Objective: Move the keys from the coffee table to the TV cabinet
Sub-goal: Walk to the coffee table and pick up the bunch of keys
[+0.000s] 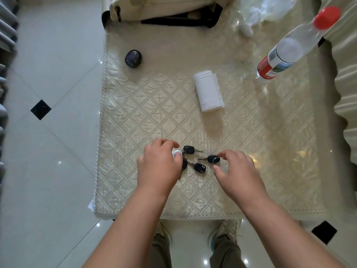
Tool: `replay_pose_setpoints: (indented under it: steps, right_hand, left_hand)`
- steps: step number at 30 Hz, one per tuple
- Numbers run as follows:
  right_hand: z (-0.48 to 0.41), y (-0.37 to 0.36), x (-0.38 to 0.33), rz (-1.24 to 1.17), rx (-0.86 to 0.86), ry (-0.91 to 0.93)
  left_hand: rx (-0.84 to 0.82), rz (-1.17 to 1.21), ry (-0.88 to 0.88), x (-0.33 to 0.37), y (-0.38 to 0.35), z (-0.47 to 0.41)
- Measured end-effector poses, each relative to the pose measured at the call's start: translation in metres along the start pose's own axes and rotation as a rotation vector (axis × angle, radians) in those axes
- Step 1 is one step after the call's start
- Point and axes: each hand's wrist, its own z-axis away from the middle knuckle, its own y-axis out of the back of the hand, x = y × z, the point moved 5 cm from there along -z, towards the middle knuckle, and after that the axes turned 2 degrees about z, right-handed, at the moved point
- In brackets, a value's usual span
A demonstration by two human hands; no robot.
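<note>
A bunch of black-headed keys (195, 159) with a small white fob lies near the front edge of the coffee table (135, 122), which has a cream quilted cover. My left hand (160, 165) rests over the bunch's left side, fingers curled at the white fob and one black key; whether it grips them I cannot tell. My right hand (237, 171) hovers just right of the keys with its fingers apart, thumb and forefinger close to the rightmost key head. The TV cabinet is not in view.
On the table stand a clear bottle with a red cap (289, 49), a white roll (208, 91), a small dark case (133, 58), a cream bag (164, 10) and crumpled plastic (266, 10). A sofa edge (345, 93) lies right; tiled floor (48, 93) lies left.
</note>
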Motion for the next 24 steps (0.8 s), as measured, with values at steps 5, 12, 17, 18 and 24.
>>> replay_pose_setpoints:
  steps: [5,12,17,18,24]
  right_hand:
    - [-0.008,-0.007,-0.001,-0.006,0.014,0.007]
    - [-0.015,-0.003,-0.004,-0.01,0.046,0.026]
    - [-0.018,0.002,0.0,-0.007,0.067,0.001]
    - [-0.017,0.003,0.001,-0.005,0.076,-0.004]
    - [-0.016,-0.004,0.0,0.088,0.142,-0.047]
  left_hand:
    - [0.026,-0.063,0.034,-0.001,-0.023,-0.015]
    - [0.041,-0.139,0.008,0.002,-0.038,-0.017]
    - [0.112,-0.033,-0.044,0.016,-0.016,-0.01]
    - [0.136,-0.002,-0.063,0.021,-0.007,-0.008]
    - [0.236,0.103,-0.175,0.041,0.043,0.006]
